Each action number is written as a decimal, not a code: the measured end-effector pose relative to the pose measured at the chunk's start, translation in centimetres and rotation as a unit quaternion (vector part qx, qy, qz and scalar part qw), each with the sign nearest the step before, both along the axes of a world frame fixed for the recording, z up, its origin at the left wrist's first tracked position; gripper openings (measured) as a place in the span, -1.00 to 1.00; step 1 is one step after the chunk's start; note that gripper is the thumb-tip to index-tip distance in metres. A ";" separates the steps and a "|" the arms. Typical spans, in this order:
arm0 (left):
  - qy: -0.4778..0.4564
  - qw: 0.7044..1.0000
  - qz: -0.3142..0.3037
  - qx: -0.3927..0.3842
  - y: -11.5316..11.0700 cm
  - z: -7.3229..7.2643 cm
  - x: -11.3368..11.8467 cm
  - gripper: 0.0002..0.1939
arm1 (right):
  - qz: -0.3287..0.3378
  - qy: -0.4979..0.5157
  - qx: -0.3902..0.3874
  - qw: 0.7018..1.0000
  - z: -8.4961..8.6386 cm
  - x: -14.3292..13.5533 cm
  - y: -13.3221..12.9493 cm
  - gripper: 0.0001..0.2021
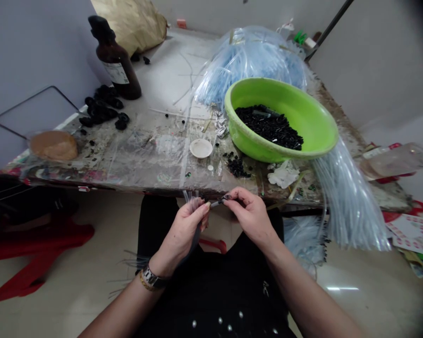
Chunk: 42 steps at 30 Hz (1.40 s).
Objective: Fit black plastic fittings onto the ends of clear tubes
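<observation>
My left hand [191,218] is closed round a bundle of thin clear plastic tubes [191,197], whose ends stick up above the fingers. One tube end points right, toward my right hand [246,211]. That hand pinches a small black piece [224,200] at the tube's tip; whether the piece is pushed on or only touching I cannot tell. Dark smudges mark the fingertips. Beyond the hands, a green basin [324,131] on the table holds a heap of small black pieces [268,129]. A smaller pile of black pieces [237,166] lies before it.
A large bundle of clear tubing [250,61] lies behind the basin, and more tubing [352,202] hangs over the table's right edge. A brown bottle [118,65] stands back left near black lumps [102,105]. A white lid [201,149] lies mid-table. Red stool [38,244] at lower left.
</observation>
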<state>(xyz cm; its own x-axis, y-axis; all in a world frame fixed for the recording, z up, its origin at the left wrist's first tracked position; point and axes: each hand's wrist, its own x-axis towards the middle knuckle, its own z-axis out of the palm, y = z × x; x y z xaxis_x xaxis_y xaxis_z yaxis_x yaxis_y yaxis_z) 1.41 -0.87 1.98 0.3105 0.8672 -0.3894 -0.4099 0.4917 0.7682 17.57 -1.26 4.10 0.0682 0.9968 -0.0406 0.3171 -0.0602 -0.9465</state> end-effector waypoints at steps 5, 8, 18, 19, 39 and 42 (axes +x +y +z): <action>0.019 1.000 -0.010 0.006 -0.2 -0.6 0.1 -0.78 | -0.025 0.026 -0.006 0.999 0.0 -0.1 -0.3 -0.90; 0.021 0.999 -0.029 0.008 -0.4 -0.9 0.2 -0.79 | -0.034 0.032 -0.008 0.999 -0.1 -0.2 -0.4 -0.90; 0.046 0.999 -0.021 -0.003 -0.3 -0.9 0.0 -0.79 | 0.027 -0.052 0.006 0.998 0.2 0.9 -0.6 -0.88; 0.052 0.998 -0.023 -0.001 -0.3 -0.9 0.0 -0.79 | 0.038 -0.069 0.015 0.997 0.4 1.0 -0.6 -0.87; 0.107 0.994 -0.036 0.017 -0.1 -1.4 0.3 -0.79 | 0.060 -0.132 0.049 0.988 -0.7 0.3 -1.0 -0.82; 0.106 0.992 -0.059 0.024 0.1 -1.7 0.2 -0.78 | 0.040 -0.080 0.009 0.996 -1.1 0.5 -0.8 -0.85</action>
<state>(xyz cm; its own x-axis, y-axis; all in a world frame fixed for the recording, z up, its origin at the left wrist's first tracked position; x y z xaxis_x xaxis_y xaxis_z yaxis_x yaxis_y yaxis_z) 1.63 -0.81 0.32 0.3270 0.8483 -0.4165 -0.1790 0.4883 0.8541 18.05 -2.09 3.00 -0.0064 0.9998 -0.0170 0.4665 -0.0120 -0.8844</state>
